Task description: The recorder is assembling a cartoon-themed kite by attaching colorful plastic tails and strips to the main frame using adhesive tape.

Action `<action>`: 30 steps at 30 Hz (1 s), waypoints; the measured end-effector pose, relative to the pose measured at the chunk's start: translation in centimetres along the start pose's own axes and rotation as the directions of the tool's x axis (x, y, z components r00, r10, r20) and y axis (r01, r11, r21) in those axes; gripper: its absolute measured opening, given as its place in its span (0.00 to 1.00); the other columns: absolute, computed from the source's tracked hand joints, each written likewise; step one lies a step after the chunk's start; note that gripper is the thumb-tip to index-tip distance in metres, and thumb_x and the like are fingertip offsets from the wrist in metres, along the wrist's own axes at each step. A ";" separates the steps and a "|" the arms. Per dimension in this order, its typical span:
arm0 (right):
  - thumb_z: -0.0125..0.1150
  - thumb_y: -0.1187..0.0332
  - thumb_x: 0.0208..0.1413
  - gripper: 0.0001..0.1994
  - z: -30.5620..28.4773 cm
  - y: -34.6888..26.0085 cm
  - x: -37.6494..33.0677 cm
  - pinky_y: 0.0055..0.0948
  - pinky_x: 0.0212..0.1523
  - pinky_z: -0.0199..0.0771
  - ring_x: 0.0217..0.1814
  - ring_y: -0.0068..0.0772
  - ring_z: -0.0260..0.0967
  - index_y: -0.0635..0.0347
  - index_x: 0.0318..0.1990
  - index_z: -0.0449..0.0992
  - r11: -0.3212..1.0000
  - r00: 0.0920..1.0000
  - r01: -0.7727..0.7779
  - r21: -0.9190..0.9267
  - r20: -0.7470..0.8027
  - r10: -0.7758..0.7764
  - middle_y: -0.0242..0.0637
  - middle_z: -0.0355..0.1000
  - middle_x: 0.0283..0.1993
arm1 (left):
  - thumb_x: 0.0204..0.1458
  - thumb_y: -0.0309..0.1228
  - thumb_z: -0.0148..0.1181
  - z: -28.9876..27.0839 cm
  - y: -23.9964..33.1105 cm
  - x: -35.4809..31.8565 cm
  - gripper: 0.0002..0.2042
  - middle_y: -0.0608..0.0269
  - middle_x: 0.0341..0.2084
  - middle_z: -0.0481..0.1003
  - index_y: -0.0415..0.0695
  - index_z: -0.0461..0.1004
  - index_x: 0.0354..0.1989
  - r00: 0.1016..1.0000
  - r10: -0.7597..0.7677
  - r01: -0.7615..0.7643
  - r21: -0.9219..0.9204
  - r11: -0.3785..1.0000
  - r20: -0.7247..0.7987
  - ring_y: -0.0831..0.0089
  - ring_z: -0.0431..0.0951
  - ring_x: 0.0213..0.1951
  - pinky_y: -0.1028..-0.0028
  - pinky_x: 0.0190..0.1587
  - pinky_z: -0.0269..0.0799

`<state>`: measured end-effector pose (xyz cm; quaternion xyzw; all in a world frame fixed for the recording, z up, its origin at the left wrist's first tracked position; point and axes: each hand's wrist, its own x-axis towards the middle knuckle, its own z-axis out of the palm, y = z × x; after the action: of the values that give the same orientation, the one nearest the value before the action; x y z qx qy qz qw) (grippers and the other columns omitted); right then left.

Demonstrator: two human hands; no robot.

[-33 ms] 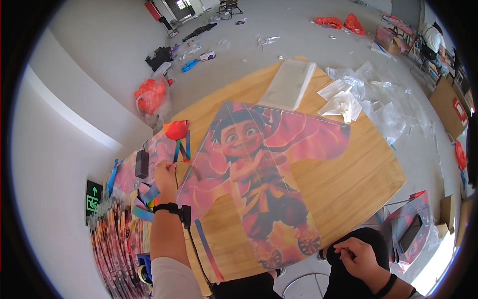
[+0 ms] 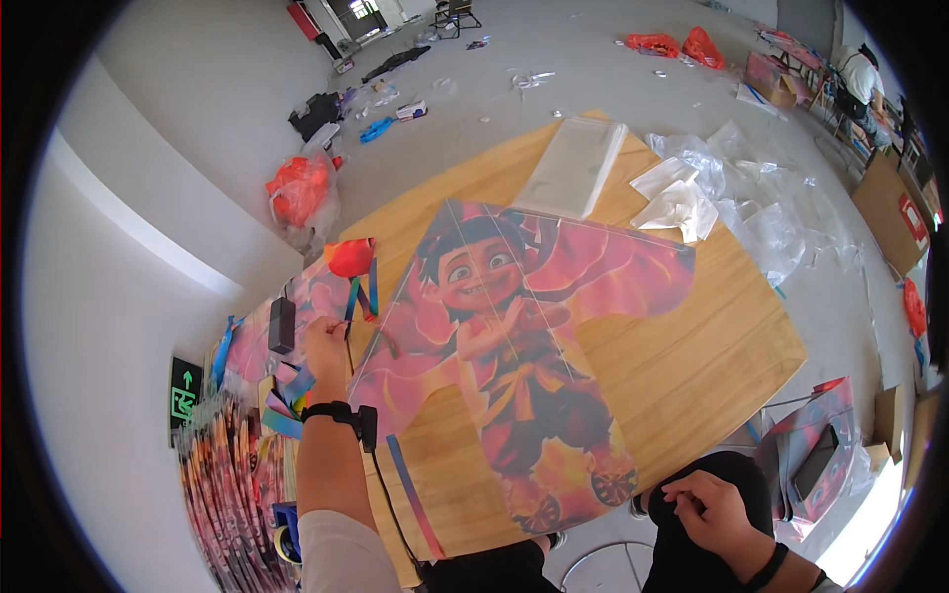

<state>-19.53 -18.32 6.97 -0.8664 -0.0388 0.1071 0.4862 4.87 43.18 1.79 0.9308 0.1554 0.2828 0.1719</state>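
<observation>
A large pink and orange kite (image 2: 554,395) printed with a cartoon child lies flat on the wooden table (image 2: 712,336), with thin straight spars showing across it. At its left wing edge, my left hand (image 2: 326,346) is closed in a pinch. A thin dark strand shows by the fingertips, but what they hold is hidden. Above it lies a red piece with coloured ribbon tails (image 2: 351,257). My right hand (image 2: 710,509) hovers by my right knee, fingers curled in, with nothing visible in them. A blue-to-red ribbon strip (image 2: 415,499) lies near the table's front edge.
Clear plastic sleeves (image 2: 573,166) are stacked at the far edge, beside crumpled white sheets (image 2: 677,206) and clear film (image 2: 761,217). A black box-shaped device (image 2: 283,326) sits on printed sheets at left. Packed kites (image 2: 222,484) stand below. Another person (image 2: 860,89) works far right.
</observation>
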 end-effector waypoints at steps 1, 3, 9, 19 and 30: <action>0.60 0.78 0.55 0.10 0.1 0.1 0.0 0.22 0.25 0.73 0.25 0.25 0.74 0.57 0.42 0.82 1.000 1.000 0.014 -0.002 -0.007 -0.014 0.33 0.79 0.36 | 0.47 0.25 0.68 -0.2 0.1 0.6 0.05 0.55 0.25 0.81 0.39 0.82 0.32 0.998 -0.063 0.063 -0.078 0.995 0.002 0.62 0.81 0.27 0.66 0.33 0.75; 0.60 0.78 0.55 0.10 0.2 0.2 -0.1 0.22 0.25 0.73 0.25 0.25 0.74 0.57 0.42 0.83 1.000 1.000 0.026 -0.008 -0.017 -0.026 0.33 0.79 0.36 | 0.47 0.25 0.68 -0.7 0.3 1.2 0.05 0.57 0.23 0.81 0.38 0.81 0.32 0.996 -0.051 0.041 -0.127 0.991 -0.073 0.67 0.81 0.26 0.68 0.31 0.75; 0.60 0.78 0.55 0.09 0.3 -0.1 -0.3 0.22 0.25 0.72 0.24 0.26 0.74 0.56 0.41 0.83 0.999 1.000 0.025 -0.033 -0.012 -0.025 0.32 0.79 0.35 | 0.52 0.22 0.65 -2.3 -2.2 3.8 0.05 0.62 0.25 0.81 0.36 0.80 0.37 0.925 -0.364 0.291 -0.416 0.861 -0.106 0.76 0.81 0.27 0.75 0.28 0.76; 0.60 0.77 0.55 0.08 0.5 -0.1 -0.5 0.23 0.24 0.71 0.22 0.26 0.72 0.55 0.40 0.82 0.997 0.998 0.052 -0.049 -0.030 -0.053 0.31 0.78 0.33 | 0.56 0.22 0.61 -5.1 -2.6 4.1 0.06 0.61 0.26 0.81 0.36 0.80 0.40 0.957 -0.277 0.233 -0.353 0.906 -0.081 0.75 0.82 0.26 0.75 0.28 0.76; 0.60 0.76 0.55 0.08 0.3 -0.4 -0.8 0.25 0.26 0.72 0.25 0.28 0.73 0.56 0.41 0.82 0.995 0.995 0.093 -0.030 -0.029 -0.094 0.31 0.78 0.34 | 0.59 0.23 0.58 -9.3 0.4 5.6 0.04 0.62 0.29 0.80 0.39 0.78 0.40 0.923 -0.324 0.189 -0.491 0.851 -0.206 0.75 0.80 0.25 0.77 0.30 0.77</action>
<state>-20.36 -17.99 7.22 -0.8719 -0.0736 0.0704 0.4790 4.03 47.10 11.87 0.7836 0.2307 0.4149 0.4008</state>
